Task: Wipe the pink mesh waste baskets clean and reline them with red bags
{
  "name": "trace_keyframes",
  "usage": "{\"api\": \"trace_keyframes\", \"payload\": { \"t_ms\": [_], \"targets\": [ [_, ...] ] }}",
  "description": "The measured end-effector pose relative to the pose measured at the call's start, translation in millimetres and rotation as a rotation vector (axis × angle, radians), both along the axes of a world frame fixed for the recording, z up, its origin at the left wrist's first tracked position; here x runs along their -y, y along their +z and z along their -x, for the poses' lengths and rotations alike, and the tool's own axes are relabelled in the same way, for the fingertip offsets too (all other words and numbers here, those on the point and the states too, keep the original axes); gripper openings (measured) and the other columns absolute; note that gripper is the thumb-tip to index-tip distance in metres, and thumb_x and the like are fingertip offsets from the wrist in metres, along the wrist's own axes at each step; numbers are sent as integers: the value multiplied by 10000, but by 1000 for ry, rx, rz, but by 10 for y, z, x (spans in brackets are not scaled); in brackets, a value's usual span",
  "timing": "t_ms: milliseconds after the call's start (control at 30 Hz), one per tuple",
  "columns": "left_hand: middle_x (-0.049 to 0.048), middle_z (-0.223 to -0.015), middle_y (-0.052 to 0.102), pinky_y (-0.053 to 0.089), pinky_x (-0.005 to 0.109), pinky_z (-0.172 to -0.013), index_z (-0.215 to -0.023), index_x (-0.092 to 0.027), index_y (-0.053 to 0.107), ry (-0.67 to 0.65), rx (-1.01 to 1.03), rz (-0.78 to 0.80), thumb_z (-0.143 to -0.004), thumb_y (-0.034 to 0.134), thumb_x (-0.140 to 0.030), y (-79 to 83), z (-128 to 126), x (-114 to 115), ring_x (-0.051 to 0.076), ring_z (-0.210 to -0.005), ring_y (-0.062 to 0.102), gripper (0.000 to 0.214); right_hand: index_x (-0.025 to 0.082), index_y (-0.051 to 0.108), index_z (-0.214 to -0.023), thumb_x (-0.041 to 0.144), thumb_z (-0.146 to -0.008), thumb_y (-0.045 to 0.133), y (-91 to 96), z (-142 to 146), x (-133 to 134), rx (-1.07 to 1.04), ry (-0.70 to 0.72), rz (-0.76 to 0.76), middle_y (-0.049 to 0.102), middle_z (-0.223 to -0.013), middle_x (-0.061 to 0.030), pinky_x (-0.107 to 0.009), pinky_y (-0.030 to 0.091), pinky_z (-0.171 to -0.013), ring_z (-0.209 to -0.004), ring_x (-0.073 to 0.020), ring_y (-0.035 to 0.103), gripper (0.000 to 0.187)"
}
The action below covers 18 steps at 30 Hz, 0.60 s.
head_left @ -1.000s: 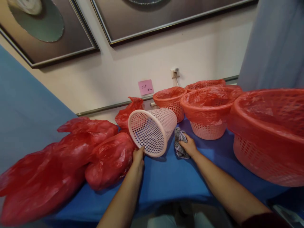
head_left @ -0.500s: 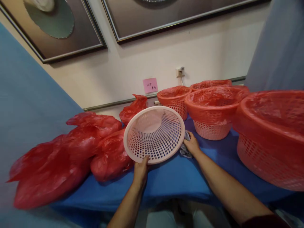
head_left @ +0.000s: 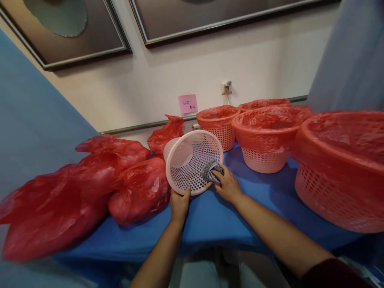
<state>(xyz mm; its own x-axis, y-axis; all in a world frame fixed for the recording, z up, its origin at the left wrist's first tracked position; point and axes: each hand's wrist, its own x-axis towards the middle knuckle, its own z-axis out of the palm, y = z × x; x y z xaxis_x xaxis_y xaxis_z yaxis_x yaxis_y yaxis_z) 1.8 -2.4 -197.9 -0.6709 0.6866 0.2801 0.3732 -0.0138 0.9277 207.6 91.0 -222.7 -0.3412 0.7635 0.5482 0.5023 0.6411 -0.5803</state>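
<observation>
A white perforated plastic basket [head_left: 192,149] lies tilted on its side over the blue-covered table, its mouth facing me. My left hand [head_left: 179,204] grips its lower rim, thumb inside and the other fingers hidden beneath. In my right hand [head_left: 228,185] is a bunched grey cloth [head_left: 210,172], held at the lower right of the basket's mouth, over the inner wall near the rim. The fingers are wrapped round the cloth.
Red plastic bags [head_left: 141,192] are heaped at the left. Several baskets lined with red bags, such as the middle one [head_left: 265,158] and a large near one [head_left: 339,192], stand at the right. A blue cloth [head_left: 207,224] covers the table. Behind is a wall with a socket [head_left: 226,88].
My right hand has moved left with the grey cloth, from outside the right rim to the basket's opening. The basket has turned, showing more of its outer left side. My left hand keeps its grip.
</observation>
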Motion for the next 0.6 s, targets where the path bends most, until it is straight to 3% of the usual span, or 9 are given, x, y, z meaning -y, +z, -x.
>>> {"api": "trace_keyframes", "payload": {
  "t_ms": [133, 300, 467, 533, 600],
  "targets": [
    [125, -1139, 708, 597, 378, -873, -1091, -193, 548, -133, 106, -128, -690, 835, -290, -110, -7, 13, 247, -1005, 719, 502, 258, 471, -1493, 165, -837, 630, 43, 76, 22, 181, -86, -37, 337, -1589, -181, -567, 452, -1038, -1323, -388, 471, 681],
    [96, -965, 739, 594, 378, -772, -1005, -152, 618, -262, 84, -95, -710, 796, -405, -234, 2, -38, 230, -829, 722, 428, 290, 480, -1486, 74, -798, 595, 61, 164, 148, 279, 154, 138, 327, -1579, -145, -461, 454, -1076, -1273, -295, 531, 730],
    [91, -999, 758, 562, 398, -875, -1043, -149, 667, -289, 23, -93, -770, 733, -439, -217, 3, -1, 243, -921, 720, 403, 293, 446, -1506, 174, -829, 615, 120, 316, 365, 35, 423, 209, 467, -1452, -88, -347, 447, -1106, -1273, -203, 534, 708],
    [82, -991, 754, 557, 378, -862, -1049, -151, 667, -282, -12, -99, -804, 706, -430, -202, 0, 30, 230, -910, 712, 373, 319, 496, -1473, 141, -816, 613, 132, 278, 337, 86, 454, 164, 442, -1498, -67, -352, 432, -1120, -1310, -213, 509, 691],
    [69, -956, 743, 554, 349, -820, -1027, -151, 663, -267, -48, -106, -829, 688, -425, -191, -8, 50, 213, -869, 699, 339, 329, 592, -1388, 84, -811, 591, 140, 159, 209, 248, 379, 114, 411, -1548, -48, -377, 421, -1125, -1321, -240, 501, 626]
  ]
}}
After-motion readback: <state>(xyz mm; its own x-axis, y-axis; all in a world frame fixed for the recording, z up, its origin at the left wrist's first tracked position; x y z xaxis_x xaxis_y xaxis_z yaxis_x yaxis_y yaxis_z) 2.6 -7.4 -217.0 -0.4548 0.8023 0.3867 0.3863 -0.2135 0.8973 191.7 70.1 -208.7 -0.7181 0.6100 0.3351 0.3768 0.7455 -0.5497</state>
